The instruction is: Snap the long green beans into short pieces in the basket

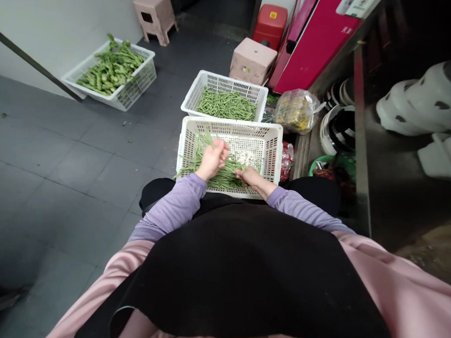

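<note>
Smooth black apron (251, 261) nearest; then finely striped purple sleeves (174, 206). Right hand (251, 176): fingers bent, tips pinched on the ends of long, thin green beans (225, 178), piled loose toward the near side of a white plastic basket (250, 131) with slotted walls. Left hand (213, 161) over the beans, fingers curled inward; cannot tell whether they grip a strand. Just beyond, a second white basket (233, 83) of short bean pieces (227, 104). Farther, a boxy pink stool (254, 59).
</note>
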Tool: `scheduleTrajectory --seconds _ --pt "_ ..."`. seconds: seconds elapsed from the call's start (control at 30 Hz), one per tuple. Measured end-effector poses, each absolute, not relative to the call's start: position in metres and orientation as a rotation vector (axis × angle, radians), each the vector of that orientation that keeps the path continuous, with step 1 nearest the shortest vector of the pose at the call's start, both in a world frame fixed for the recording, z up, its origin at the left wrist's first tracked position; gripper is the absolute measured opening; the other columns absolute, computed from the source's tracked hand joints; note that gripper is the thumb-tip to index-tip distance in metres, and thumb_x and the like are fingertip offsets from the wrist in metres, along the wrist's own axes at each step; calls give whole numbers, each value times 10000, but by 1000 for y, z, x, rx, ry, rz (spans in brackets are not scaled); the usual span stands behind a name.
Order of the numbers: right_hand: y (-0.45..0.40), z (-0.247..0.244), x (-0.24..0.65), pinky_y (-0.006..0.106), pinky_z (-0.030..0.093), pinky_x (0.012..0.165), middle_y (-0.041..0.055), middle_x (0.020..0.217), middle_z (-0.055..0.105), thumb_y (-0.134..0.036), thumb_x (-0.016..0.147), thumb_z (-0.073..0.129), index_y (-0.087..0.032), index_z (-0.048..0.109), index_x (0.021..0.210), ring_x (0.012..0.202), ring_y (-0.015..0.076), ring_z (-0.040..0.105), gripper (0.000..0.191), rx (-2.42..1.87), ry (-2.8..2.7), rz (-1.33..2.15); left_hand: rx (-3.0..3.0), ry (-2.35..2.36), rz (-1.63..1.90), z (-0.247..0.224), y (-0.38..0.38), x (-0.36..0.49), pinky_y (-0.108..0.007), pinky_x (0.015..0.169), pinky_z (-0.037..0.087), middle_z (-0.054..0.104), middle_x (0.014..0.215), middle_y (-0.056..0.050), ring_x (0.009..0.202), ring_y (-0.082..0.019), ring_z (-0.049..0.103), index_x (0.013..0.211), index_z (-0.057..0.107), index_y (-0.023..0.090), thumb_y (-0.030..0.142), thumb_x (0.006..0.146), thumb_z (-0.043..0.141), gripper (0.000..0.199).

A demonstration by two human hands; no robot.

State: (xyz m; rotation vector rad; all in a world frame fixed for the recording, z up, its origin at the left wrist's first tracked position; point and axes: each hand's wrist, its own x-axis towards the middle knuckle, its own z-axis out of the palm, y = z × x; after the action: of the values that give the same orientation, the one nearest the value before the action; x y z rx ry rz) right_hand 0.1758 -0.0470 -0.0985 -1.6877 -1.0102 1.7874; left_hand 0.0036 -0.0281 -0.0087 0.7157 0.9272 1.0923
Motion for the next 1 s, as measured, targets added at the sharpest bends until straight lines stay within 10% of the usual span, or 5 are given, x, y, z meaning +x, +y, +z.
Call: scheduleTrajectory --seconds 0.57,0.73,1.0 --pt "-45 -49 149 164 204 343 -57 520 425 -425 998 526 -172 545 785 387 60 287 331 -1133 -672 2480 274 787 1015 -25 -8 1 -178 342 167 270 532 82 376 -42 173 772 555 157 212 941 498 187" --pt "-51 -51 161 167 184 352 -91 491 345 -377 948 599 -170 581 843 368 56 228 233 -1179 -769 2341 460 1135 1126 -36 1 -3 -165 475 370 455 556 38 476 -56 426 669 491 169 182 873 605 234" --pt "-36 -65 174 188 195 334 -62 541 406 -317 988 558 -194 480 731 359 53 262 295 -1487 -562 1934 1125 1297 1257 -25 -25 1 -194 497 323 449 519 61 474 -64 402 624 496 188 170 806 706 278"
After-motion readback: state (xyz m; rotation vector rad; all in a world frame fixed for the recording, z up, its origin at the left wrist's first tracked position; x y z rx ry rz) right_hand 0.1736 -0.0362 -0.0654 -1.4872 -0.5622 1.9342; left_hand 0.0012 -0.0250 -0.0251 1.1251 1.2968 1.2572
